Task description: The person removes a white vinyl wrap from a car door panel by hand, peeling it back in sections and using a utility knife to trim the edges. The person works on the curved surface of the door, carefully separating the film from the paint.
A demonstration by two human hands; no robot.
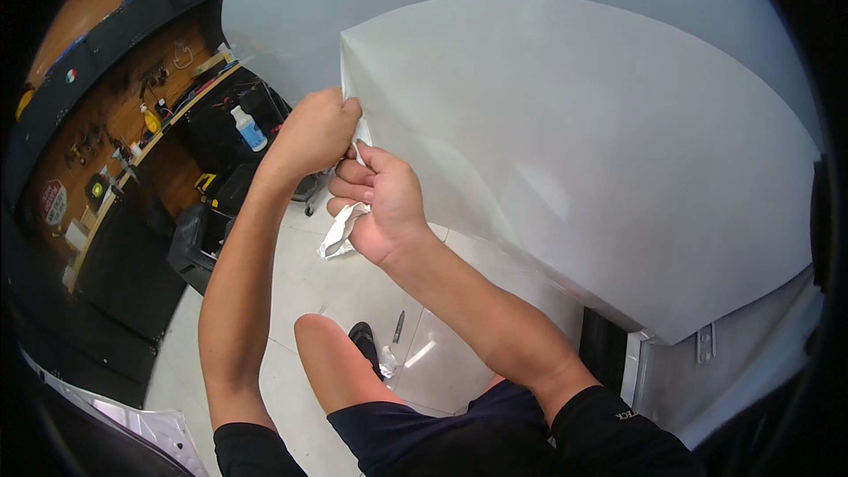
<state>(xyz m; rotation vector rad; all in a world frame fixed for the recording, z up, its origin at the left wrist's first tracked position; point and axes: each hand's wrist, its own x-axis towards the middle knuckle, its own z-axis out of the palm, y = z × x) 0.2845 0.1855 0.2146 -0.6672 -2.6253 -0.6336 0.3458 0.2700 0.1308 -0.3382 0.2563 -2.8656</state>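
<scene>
A large pale grey-white film sheet (565,124) lies over the side of a car body panel (291,0), its left edge drawn into a creased fold. My left hand (320,128) is closed, pinching that edge with the fingers curled inward. Just below and to the right, my right hand (384,203) is closed at the lower part of the same edge, thumb and forefinger pressed together. A crumpled white strip (340,231) hangs from its curled lower fingers. Exactly where each fingertip grips the film is partly hidden.
On the tiled floor (353,287) lie a slim dark tool (399,327) and a crumpled white scrap (388,360), beside my shoe (361,342). To the left stand a workbench with tools (177,110), a spray bottle (248,129) and a black bin (196,243).
</scene>
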